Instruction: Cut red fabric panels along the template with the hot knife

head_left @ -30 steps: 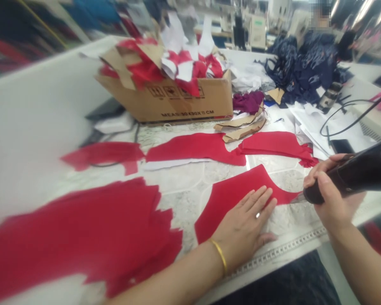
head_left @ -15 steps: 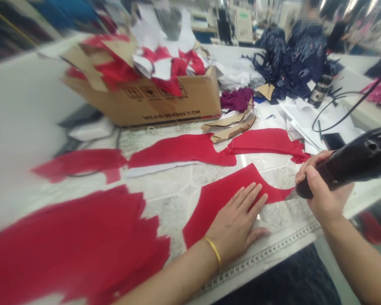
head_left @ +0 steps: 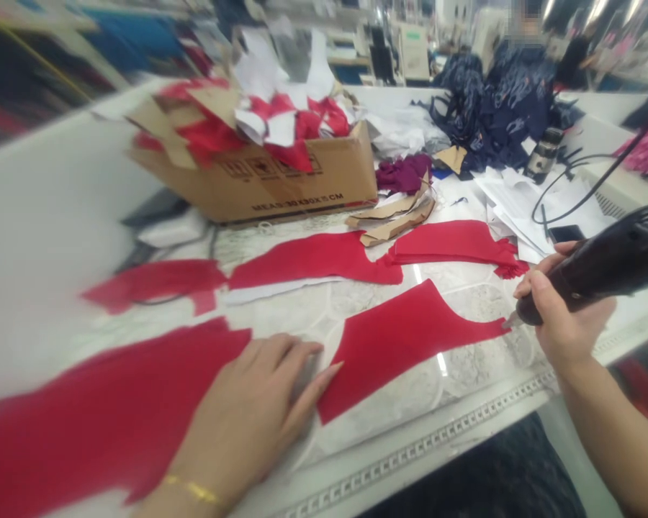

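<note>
My right hand [head_left: 564, 324] grips a black cylindrical corded hand tool [head_left: 599, 266] with a narrow metal tip. That tip meets the thin right end of a cut red fabric piece [head_left: 394, 345] lying flat on the table. My left hand [head_left: 259, 403], with a yellow bracelet at the wrist, is open, fingers stretched out and holding nothing. It spans the right side of a red fabric pile [head_left: 102, 410] and covers part of it. Its thumb reaches the left edge of the cut piece; whether it presses down I cannot tell.
Behind lie more red pieces [head_left: 307, 259] and brown paper strips [head_left: 399, 219]. A cardboard box [head_left: 297, 180] overflows with red and white scraps. Dark blue fabric [head_left: 497, 115], white papers [head_left: 513, 205] and a black cable [head_left: 583, 198] are at the right. A measuring tape [head_left: 410, 453] runs along the front edge.
My left hand has moved left off the middle of the cut red piece to its left edge and the pile. The right hand and tool have shifted slightly right, the tip still at the piece's end.
</note>
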{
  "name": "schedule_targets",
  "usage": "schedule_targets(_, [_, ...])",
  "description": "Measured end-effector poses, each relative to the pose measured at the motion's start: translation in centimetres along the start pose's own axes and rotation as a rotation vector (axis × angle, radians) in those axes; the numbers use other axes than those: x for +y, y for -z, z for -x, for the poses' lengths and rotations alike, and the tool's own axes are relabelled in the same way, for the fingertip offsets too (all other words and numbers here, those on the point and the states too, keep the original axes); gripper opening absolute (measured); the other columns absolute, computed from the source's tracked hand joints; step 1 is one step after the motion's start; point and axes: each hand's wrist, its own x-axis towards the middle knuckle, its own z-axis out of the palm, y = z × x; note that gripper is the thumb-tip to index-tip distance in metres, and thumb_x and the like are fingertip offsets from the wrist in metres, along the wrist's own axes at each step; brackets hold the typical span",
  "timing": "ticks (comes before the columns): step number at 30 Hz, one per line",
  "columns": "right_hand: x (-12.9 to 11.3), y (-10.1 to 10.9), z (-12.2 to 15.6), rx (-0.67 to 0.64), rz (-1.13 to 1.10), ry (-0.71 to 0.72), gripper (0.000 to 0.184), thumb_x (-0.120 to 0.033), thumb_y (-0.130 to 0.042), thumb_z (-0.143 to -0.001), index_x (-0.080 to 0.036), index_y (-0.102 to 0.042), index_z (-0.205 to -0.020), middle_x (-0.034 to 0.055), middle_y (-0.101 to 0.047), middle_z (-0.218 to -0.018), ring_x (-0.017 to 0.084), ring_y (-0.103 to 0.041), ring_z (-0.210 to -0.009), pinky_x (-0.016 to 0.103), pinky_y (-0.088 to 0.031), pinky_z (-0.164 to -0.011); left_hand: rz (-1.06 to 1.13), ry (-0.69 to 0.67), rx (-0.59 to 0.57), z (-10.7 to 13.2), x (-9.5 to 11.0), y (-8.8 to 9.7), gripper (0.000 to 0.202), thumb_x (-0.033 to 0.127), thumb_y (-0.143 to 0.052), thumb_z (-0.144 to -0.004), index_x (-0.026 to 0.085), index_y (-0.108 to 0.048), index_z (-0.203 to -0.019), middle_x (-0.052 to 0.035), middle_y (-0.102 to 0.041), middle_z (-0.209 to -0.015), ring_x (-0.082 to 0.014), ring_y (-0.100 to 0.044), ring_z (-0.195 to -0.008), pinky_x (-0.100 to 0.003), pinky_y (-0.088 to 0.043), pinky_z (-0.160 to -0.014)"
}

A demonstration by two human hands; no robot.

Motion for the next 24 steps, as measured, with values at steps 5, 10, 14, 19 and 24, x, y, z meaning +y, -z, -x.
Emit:
schedule_targets(5, [0.4,0.5,0.1,-0.028,0.234,0.029,0.03,-0.033,-0.077,-0.084,-0.025,-0.06,-0.107,0.0006,-0.07,-0.085,0.02,-0.07,-0.071,0.041,-0.06,-0.075,0.125,0.035,-0.054,0.0,1.2,0.0,0.046,0.053,-0.035,-0.104,0.023,-0.055,-0.076,-0.0066,-0.059,-0.076,-0.0262,-0.058,-0.07,-0.038,-0.045,-0.063])
schedule_targets(10, [2.1,2.8,1.4,-0.386,0.596,0.028,0.021,-0.04,-0.07,-0.084,-0.022,-0.064,-0.094,0.0077,-0.072,-0.092,0.025,-0.071,-0.082,0.04,-0.061,-0.07,0.356,0.075,-0.072,-0.6,2.3,0.2,0.035,0.04,-0.041,-0.099,0.024,-0.05,-0.069,-0.0045,-0.058,-0.072,-0.0233,-0.058,-0.069,-0.035,-0.047,-0.065])
schedule_targets(14, [2.7,4.3,2.4,-0.71,0.793,-0.032,0.013,-0.034,-0.06,-0.084,-0.024,-0.067,-0.088,0.0067,-0.07,-0.086,0.021,-0.067,-0.07,0.034,-0.055,-0.059,0.49,0.199,-0.083,-0.7,2.5,1.2,0.029,0.038,-0.045,-0.095,0.023,-0.05,-0.07,-0.0007,-0.058,-0.067,-0.0191,-0.056,-0.061,-0.03,-0.045,-0.059])
schedule_targets(19, [2.9,4.7,2.6,-0.871,0.747,-0.016,0.023,-0.04,-0.054,-0.09,-0.026,-0.063,-0.075,0.0029,-0.066,-0.073,0.019,-0.066,-0.061,0.032,-0.055,-0.059,0.67,0.352,-0.028,-0.9,2.3,2.6,0.018,0.03,-0.058,-0.087,0.021,-0.054,-0.071,0.0038,-0.06,-0.062,-0.0137,-0.055,-0.055,-0.025,-0.047,-0.06])
schedule_targets(24, [3.2,1.3,1.0,-1.0,0.718,-0.101,0.036,-0.061,-0.058,-0.086,-0.027,-0.066,-0.086,-0.0004,-0.069,-0.064,0.017,-0.057,-0.039,0.031,-0.051,-0.044,0.58,0.493,0.091,-2.0,-1.3,3.7,0.002,0.019,-0.064,-0.084,0.02,-0.064,-0.082,0.0016,-0.07,-0.074,-0.0138,-0.066,-0.067,-0.023,-0.054,-0.068])
